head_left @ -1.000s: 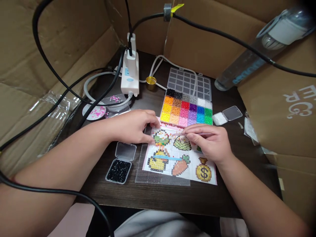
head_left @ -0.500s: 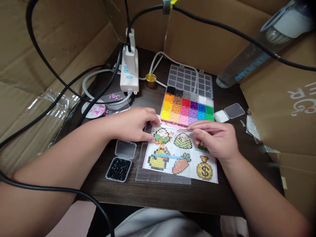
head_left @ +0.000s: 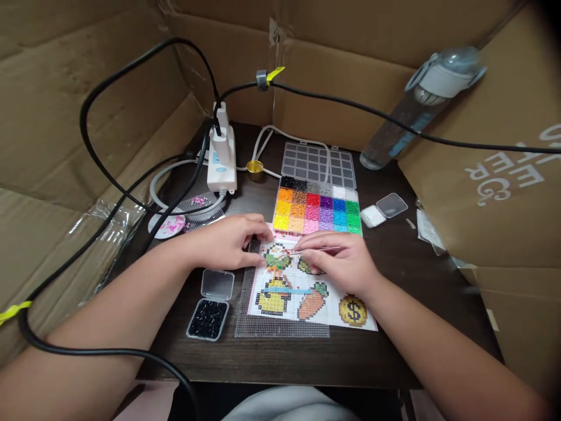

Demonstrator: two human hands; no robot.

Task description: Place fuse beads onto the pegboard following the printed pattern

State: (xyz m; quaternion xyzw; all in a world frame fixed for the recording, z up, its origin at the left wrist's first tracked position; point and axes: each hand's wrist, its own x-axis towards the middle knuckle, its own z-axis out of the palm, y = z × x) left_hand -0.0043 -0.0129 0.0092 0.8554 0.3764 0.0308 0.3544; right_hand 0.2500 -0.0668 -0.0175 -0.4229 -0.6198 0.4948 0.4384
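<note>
My left hand (head_left: pixel 234 240) rests at the left edge of a clear pegboard (head_left: pixel 283 330), thumb and fingers apart, holding nothing. A printed pattern sheet (head_left: pixel 332 301) lies at the board, with pixel pictures such as a carrot (head_left: pixel 312 304) and a coin design (head_left: pixel 352 310). Small coloured beads sit over the upper left picture. My right hand (head_left: pixel 346 260) is closed on thin tweezers (head_left: pixel 328 249), their tips pointing left over that picture. Part of the sheet is hidden under this hand. Whether the tips grip a bead is too small to tell.
Behind the sheet stands an open compartment box (head_left: pixel 316 206) of coloured beads. A small box of black beads (head_left: pixel 207 319) lies at left, a white one (head_left: pixel 373 216) at right. Further back are a power strip (head_left: pixel 221 172), a gold cup (head_left: pixel 255 170), a bottle (head_left: pixel 397 128) and black cables (head_left: pixel 350 106).
The camera view has tilted upward and shifted. My right hand with the tweezers has moved left over the sheet, from the middle picture to the upper left one. My left hand stays at the board's edge.
</note>
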